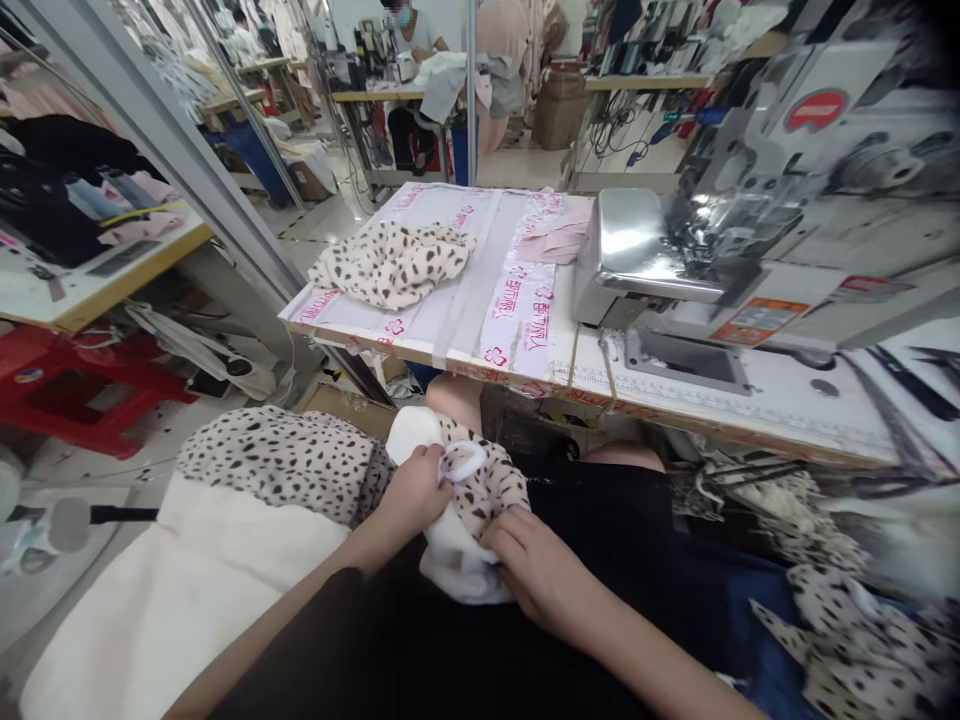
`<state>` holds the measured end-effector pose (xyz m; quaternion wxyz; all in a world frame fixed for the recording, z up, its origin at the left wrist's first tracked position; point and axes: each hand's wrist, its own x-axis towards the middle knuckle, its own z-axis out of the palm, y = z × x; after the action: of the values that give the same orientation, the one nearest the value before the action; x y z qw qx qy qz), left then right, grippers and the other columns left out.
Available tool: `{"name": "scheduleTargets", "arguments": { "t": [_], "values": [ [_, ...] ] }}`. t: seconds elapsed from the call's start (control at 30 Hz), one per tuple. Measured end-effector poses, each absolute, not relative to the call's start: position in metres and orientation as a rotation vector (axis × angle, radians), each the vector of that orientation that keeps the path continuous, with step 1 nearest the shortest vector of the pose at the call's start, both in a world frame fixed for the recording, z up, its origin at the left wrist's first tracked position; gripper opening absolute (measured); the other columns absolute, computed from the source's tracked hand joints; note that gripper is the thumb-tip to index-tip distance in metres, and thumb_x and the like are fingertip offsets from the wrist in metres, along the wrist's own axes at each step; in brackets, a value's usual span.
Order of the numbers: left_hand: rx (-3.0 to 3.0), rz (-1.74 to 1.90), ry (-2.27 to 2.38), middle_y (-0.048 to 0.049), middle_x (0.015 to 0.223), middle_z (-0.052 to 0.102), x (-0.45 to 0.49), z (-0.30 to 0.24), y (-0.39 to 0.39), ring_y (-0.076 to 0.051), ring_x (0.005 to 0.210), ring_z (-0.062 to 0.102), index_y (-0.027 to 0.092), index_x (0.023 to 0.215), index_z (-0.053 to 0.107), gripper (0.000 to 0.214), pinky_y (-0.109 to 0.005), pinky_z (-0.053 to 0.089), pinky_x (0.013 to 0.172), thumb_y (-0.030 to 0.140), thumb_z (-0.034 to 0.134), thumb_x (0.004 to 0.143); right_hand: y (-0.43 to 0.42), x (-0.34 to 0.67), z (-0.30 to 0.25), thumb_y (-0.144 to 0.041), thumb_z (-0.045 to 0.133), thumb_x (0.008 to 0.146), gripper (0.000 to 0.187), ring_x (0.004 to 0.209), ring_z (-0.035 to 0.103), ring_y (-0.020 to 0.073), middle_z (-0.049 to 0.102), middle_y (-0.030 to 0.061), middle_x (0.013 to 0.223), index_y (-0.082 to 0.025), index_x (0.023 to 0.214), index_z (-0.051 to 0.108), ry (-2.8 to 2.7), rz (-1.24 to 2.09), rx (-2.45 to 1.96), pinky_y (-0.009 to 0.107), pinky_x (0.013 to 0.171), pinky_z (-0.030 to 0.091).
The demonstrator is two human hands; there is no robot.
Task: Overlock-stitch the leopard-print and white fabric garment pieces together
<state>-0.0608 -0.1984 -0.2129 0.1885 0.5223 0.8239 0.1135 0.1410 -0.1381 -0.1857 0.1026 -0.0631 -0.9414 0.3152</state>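
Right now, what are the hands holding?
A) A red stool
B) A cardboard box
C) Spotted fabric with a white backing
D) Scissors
C: the left hand and the right hand both grip the spotted white-backed fabric, bunched between them.

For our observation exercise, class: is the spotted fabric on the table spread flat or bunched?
Bunched: the spotted fabric lies in rumpled folds on the table.

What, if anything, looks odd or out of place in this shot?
The board beside the sewing machine looks patched: strips of pink-printed tape cover it and wrap its front edge. The spotted fabric between the left hand and right hand shows no visible damage.
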Motion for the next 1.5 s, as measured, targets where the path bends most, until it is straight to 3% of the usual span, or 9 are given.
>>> {"name": "scheduleTargets", "arguments": {
  "t": [0.23, 0.33, 0.5, 0.67, 0.87, 1.1, 1.2, 1.33, 1.5],
  "values": [
    [1.536, 0.307, 2.303, -0.0080, 0.096, 0.055, -0.063, -0.210, -0.200, -0.019, 0.089, 0.054, 0.014, 0.103, 0.051, 0.030, -0.027, 0.041, 0.080, 0.020, 0.048, 0.073, -0.132, 0.135, -0.181, -0.005, 0.045, 0.074, 0.017, 0.078, 0.045, 0.0198, 0.052, 0.0069, 0.085, -0.016, 0.085, 0.053, -2.816, 0.888, -0.219, 0.032, 0.070, 0.043],
    [1.566, 0.240, 2.344, -0.0090, 0.093, 0.054, -0.057, -0.210, -0.199, -0.021, 0.082, 0.054, 0.014, 0.101, 0.050, 0.030, -0.030, 0.042, 0.073, 0.029, 0.050, 0.075, -0.133, 0.134, -0.183, -0.004, 0.045, 0.074, 0.019, 0.079, 0.046, 0.0190, 0.052, 0.0064, 0.086, -0.017, 0.084, 0.053, -2.806, 0.899, -0.236, 0.032, 0.071, 0.043],
    [1.685, 0.103, 2.355, -0.0107, 0.081, 0.053, -0.057, -0.196, -0.190, -0.023, 0.074, 0.054, 0.012, 0.085, 0.055, 0.019, -0.036, 0.040, 0.071, 0.020, 0.038, 0.079, -0.128, 0.138, -0.180, -0.004, 0.047, 0.075, 0.015, 0.083, 0.048, 0.0189, 0.052, 0.0072, 0.089, -0.017, 0.083, 0.052, -2.736, 1.014, -0.284, 0.031, 0.073, 0.045],
    [1.905, 0.086, 2.208, -0.0101, 0.081, 0.052, -0.068, -0.147, -0.176, -0.023, 0.079, 0.052, 0.013, 0.081, 0.056, 0.020, -0.036, 0.039, 0.075, 0.019, 0.037, 0.079, -0.111, 0.137, -0.155, -0.010, 0.050, 0.080, 0.011, 0.097, 0.047, 0.0215, 0.051, 0.0102, 0.110, -0.017, 0.087, 0.055, -2.637, 0.905, -0.229, 0.036, 0.082, 0.044],
    [2.104, 0.217, 1.770, -0.0070, 0.090, 0.057, -0.062, -0.095, -0.164, -0.020, 0.086, 0.053, 0.016, 0.093, 0.059, 0.023, -0.029, 0.039, 0.077, 0.025, 0.040, 0.082, -0.092, 0.123, -0.124, -0.017, 0.050, 0.081, 0.008, 0.123, 0.030, 0.0276, 0.036, 0.0118, 0.135, -0.017, 0.085, 0.058, -2.578, 0.712, -0.155, 0.046, 0.097, 0.033],
    [1.793, 0.542, 1.571, -0.0018, 0.071, 0.058, -0.062, -0.097, -0.150, -0.014, 0.067, 0.053, 0.015, 0.075, 0.061, 0.024, -0.022, 0.039, 0.059, 0.032, 0.045, 0.080, -0.085, 0.121, -0.129, -0.013, 0.054, 0.077, 0.008, 0.089, 0.053, 0.0191, 0.057, 0.0069, 0.097, -0.018, 0.083, 0.057, -2.590, 0.985, -0.313, 0.031, 0.077, 0.044],
    [1.559, 0.794, 1.453, -0.0053, 0.092, 0.060, -0.070, -0.109, -0.146, -0.017, 0.081, 0.056, 0.016, 0.095, 0.059, 0.031, -0.025, 0.044, 0.070, 0.040, 0.047, 0.080, -0.076, 0.121, -0.134, -0.017, 0.058, 0.075, 0.003, 0.071, 0.052, 0.0148, 0.054, 0.0011, 0.076, -0.018, 0.073, 0.055, -2.386, 1.143, -0.558, 0.026, 0.063, 0.042],
    [1.404, 1.277, 1.288, -0.0104, 0.126, 0.043, -0.077, -0.115, -0.146, -0.025, 0.115, 0.043, 0.022, 0.125, 0.038, 0.067, -0.033, 0.039, 0.090, 0.053, 0.059, 0.070, -0.049, 0.126, -0.121, -0.031, 0.065, 0.070, 0.021, 0.050, 0.043, 0.0088, 0.049, -0.0048, 0.059, -0.017, 0.068, 0.050, -1.939, 1.599, -0.788, 0.019, 0.047, 0.035],
    [1.278, 1.845, 1.559, -0.0050, 0.098, 0.051, -0.063, -0.119, -0.157, -0.017, 0.096, 0.050, 0.020, 0.102, 0.046, 0.044, -0.027, 0.039, 0.084, 0.040, 0.066, 0.068, -0.012, 0.140, -0.085, -0.034, 0.071, 0.064, 0.027, 0.042, 0.038, 0.0053, 0.049, -0.0073, 0.053, -0.017, 0.066, 0.050, -1.539, 1.743, -0.808, 0.017, 0.041, 0.029]
  ]
}}
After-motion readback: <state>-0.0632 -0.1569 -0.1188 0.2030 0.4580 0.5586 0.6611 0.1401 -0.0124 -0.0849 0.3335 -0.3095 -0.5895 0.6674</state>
